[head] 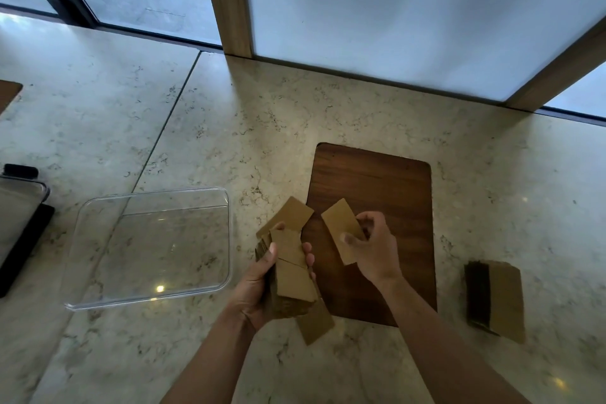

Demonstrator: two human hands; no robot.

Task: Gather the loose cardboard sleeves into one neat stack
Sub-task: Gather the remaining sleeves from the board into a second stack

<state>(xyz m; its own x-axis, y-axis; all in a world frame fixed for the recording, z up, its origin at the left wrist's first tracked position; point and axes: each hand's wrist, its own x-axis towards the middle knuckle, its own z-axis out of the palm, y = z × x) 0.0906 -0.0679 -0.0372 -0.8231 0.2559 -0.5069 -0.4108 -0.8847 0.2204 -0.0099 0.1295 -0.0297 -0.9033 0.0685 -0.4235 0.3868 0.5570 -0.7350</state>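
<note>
My left hand (262, 285) grips a thick, uneven bundle of brown cardboard sleeves (292, 275) above the counter; some sleeves fan out at the top and one sticks out at the bottom. My right hand (373, 249) pinches a single flat cardboard sleeve (341, 226) just to the right of the bundle, over the dark wooden board (377, 180). A separate neat stack of sleeves (495, 298) lies on the counter at the right.
A clear plastic container (151, 249) with nothing in it stands on the marble counter (229, 128) to the left. A black-edged lid or tray (19, 223) is at the far left edge. Frosted window panes with wooden posts (226, 0) close off the back.
</note>
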